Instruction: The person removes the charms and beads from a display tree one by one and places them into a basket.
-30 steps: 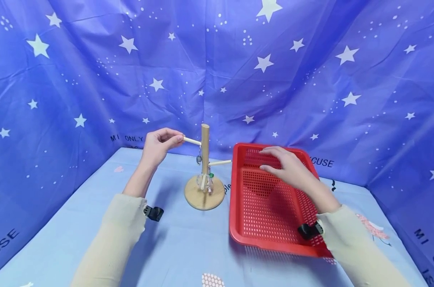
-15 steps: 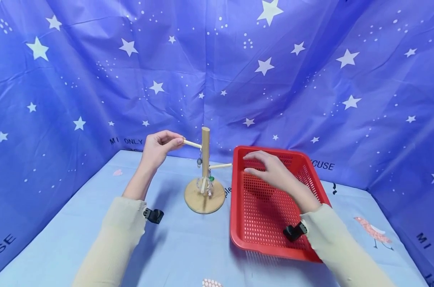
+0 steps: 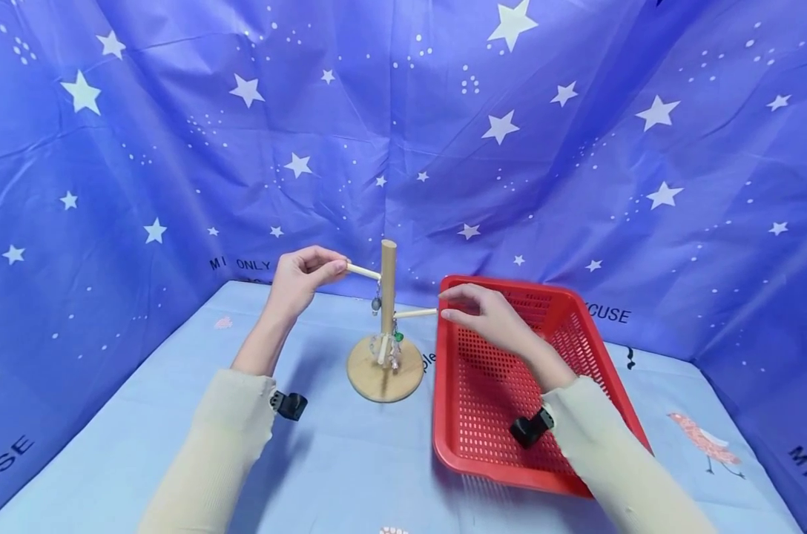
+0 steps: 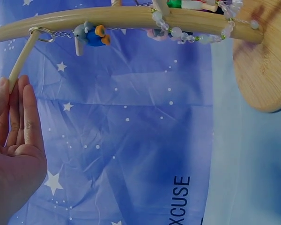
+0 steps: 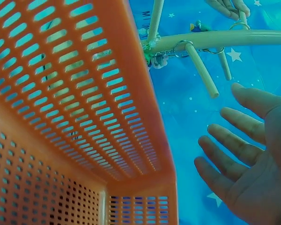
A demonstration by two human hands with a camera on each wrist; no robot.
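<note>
A wooden rack with an upright post [image 3: 388, 285] and a round base [image 3: 370, 384] stands mid-table. My left hand [image 3: 297, 280] pinches the end of its upper left peg [image 4: 22, 61] between thumb and fingers. On that peg, close to the post, a ring carries a keychain with a small grey-and-blue elephant figure [image 4: 92, 35]. A beaded bracelet [image 4: 177, 33] and other small charms hang lower down. My right hand [image 3: 489, 315] hovers over the basket's left rim, fingers loosely extended, near the tip of the right peg [image 5: 203, 70]. In the right wrist view it looks apart from that peg.
A red perforated plastic basket [image 3: 446, 415] stands just right of the rack, below my right arm. The table has a light blue cloth [image 3: 350, 460]. Behind it hangs a blue curtain with stars [image 3: 337, 148].
My right hand has moved left across the basket, up to the tip of the right peg. The left hand keeps its hold on the upper left peg. The head view has shifted slightly.
</note>
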